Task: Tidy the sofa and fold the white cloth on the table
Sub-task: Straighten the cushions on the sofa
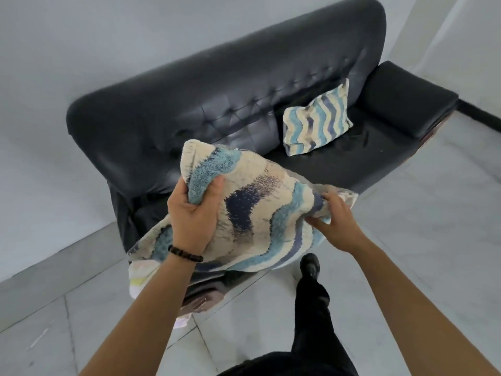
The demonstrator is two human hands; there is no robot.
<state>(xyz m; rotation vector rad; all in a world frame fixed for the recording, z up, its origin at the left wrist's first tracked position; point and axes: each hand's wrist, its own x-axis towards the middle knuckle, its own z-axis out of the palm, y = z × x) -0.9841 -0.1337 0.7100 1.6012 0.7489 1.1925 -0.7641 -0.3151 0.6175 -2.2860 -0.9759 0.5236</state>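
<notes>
A black leather sofa [217,104] stands against the grey wall. I hold a wavy blue, navy and cream cushion [252,213] in the air over the sofa's left front edge. My left hand [193,213] grips its upper left part, and my right hand [336,223] pinches its right corner. A second cushion [315,120] of the same pattern leans upright against the backrest on the right side of the seat. No table or white cloth is in view.
The sofa's right armrest [406,96] juts toward the room. Some pale fabric [141,278] hangs below the held cushion at the sofa's left front corner. Grey tiled floor [406,240] spreads in front, with my dark-trousered leg and shoe [310,267] on it.
</notes>
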